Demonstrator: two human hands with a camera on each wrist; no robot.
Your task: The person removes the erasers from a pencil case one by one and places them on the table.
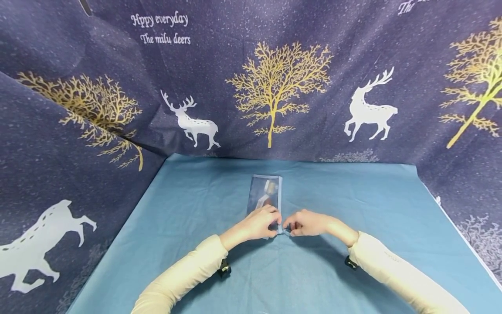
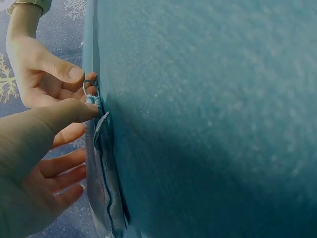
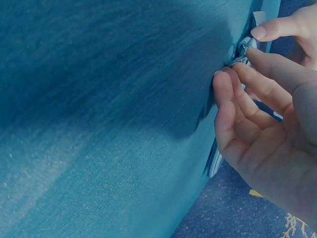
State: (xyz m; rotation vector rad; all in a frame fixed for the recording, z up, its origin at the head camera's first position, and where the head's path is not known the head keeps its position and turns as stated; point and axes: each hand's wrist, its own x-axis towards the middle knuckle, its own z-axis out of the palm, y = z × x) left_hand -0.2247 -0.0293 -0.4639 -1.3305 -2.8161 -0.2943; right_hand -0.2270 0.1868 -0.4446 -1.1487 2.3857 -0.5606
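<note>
A see-through pouch [image 1: 280, 192] with light blue trim lies on the blue cloth, long side running away from me. A white piece [image 1: 267, 185] and a tan piece [image 1: 271, 188] show inside it. My left hand [image 1: 256, 223] lies over its near part and grips the near right corner, thumb on the trim. Just to the right, my right hand [image 1: 307, 223] pinches a thin light blue loop [image 2: 85, 86] at that corner between thumb and fingertips. The right wrist view shows bunched trim [image 3: 244, 46] between both hands' fingers. The pouch's near part is hidden under my left hand.
Blue cloth [image 1: 188, 196] covers the table, with slight creases. Behind it and on the left hangs a dark blue backdrop [image 1: 243, 131] printed with white deer and gold trees. Black devices [image 1: 224, 268] sit under both wrists.
</note>
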